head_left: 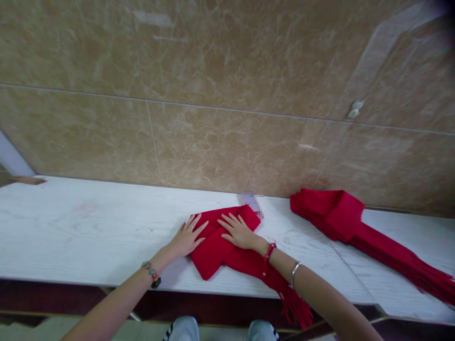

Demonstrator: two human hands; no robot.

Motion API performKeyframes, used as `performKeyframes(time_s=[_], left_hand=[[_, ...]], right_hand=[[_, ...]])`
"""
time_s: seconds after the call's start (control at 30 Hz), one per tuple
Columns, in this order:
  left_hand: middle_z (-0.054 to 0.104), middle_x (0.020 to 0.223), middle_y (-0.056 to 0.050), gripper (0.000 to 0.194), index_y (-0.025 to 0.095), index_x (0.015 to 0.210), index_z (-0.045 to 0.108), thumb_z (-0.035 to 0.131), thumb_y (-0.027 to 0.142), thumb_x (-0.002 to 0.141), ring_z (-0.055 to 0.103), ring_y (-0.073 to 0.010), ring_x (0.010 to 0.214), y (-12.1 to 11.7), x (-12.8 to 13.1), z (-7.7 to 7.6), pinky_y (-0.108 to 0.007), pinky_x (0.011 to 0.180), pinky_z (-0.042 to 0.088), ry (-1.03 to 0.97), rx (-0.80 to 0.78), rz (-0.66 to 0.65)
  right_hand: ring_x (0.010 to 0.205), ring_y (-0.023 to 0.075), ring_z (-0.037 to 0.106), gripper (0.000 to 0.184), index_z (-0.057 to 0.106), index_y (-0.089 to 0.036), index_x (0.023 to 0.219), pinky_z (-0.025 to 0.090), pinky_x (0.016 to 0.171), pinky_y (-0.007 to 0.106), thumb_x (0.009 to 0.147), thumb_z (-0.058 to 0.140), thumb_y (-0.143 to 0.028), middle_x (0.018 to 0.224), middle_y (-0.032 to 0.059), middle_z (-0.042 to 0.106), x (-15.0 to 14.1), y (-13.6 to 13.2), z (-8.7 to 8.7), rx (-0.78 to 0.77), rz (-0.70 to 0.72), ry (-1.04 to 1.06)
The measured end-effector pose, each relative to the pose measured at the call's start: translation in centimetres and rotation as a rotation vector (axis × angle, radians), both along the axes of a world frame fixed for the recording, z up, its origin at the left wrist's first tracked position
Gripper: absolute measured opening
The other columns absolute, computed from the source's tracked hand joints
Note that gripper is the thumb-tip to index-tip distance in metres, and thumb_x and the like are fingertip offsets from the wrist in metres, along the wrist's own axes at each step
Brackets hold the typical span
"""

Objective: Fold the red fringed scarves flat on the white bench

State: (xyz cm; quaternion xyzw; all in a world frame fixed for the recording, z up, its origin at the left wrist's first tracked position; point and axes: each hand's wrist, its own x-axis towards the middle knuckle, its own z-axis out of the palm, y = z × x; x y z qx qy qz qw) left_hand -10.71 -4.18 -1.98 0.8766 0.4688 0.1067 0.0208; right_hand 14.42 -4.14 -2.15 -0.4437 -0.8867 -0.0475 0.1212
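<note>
A folded red scarf [213, 251] lies on the white tabletop in front of me, its fringed end hanging over the near edge. My left hand [186, 235] rests on the left part of the scarf, fingers spread. On its upper right part lies my right hand [240, 231], palm down with the fingers apart. Neither hand grips the cloth. Farther right, a stack of folded red scarves [330, 215] lies with its fringes trailing toward the right edge of the view.
The long white wood-grain table [88, 227] stands against a brown marble-tiled wall [213, 71]. A small, blurred purplish item [251, 203] sits behind the scarf. A brown piece [28, 180] lies at the far left corner. A dark shelf [199, 305] shows under the tabletop.
</note>
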Motion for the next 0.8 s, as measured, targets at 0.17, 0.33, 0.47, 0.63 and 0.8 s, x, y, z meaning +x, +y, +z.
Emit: performKeyframes(time_s=[0.17,0.33,0.47,0.63,0.8], left_hand=[[0.008,0.149,-0.006,0.046,0.039,0.134,0.028,0.037,0.028,0.09,0.008,-0.0335,0.133,-1.0,-1.0,0.1,-0.054,0.099,0.025,0.138,-0.05,-0.059],[0.023,0.145,-0.002,0.044,0.033,0.132,0.036,0.031,0.019,0.091,0.017,-0.0227,0.133,-1.1,-1.0,1.0,-0.045,0.105,0.02,0.118,0.084,-0.206],[0.028,0.143,-0.003,0.045,0.032,0.135,0.031,0.03,0.022,0.091,0.024,-0.025,0.131,-1.0,-1.3,0.7,-0.048,0.101,0.028,0.161,-0.024,-0.19],[0.026,0.144,-0.004,0.044,0.032,0.134,0.034,0.032,0.022,0.09,0.023,-0.0276,0.131,-0.8,-1.0,1.5,-0.055,0.1,0.024,0.197,-0.105,-0.161],[0.026,0.144,-0.003,0.039,0.027,0.12,0.053,0.026,0.032,0.092,0.019,-0.0249,0.133,-1.0,0.8,2.9,-0.051,0.105,0.016,0.144,-0.149,-0.139]], right_hand=[[0.132,0.0285,0.017,0.054,0.028,-0.02,0.138,0.022,0.104,0.051,0.09,0.033,-0.044,0.144,0.0096,0.026,0.3,-1.2,0.1,-0.087,-0.018,-0.012],[0.133,0.0266,0.012,0.06,0.026,-0.019,0.138,0.021,0.105,0.049,0.085,0.046,-0.039,0.146,0.01,0.021,-0.7,-4.5,1.8,-0.02,-0.024,0.087],[0.13,0.0296,0.021,0.062,0.03,-0.018,0.137,0.03,0.101,0.048,0.082,0.051,-0.04,0.142,0.0131,0.029,-0.6,-8.7,0.4,-0.045,-0.064,0.065],[0.131,0.0321,0.018,0.057,0.029,-0.021,0.138,0.029,0.1,0.05,0.086,0.045,-0.038,0.144,0.0137,0.024,1.3,-11.1,-1.1,-0.069,-0.028,-0.048],[0.132,0.0311,0.016,0.056,0.027,-0.019,0.138,0.027,0.101,0.049,0.089,0.038,-0.042,0.145,0.0145,0.022,2.2,-11.2,-0.4,-0.13,0.011,-0.069]])
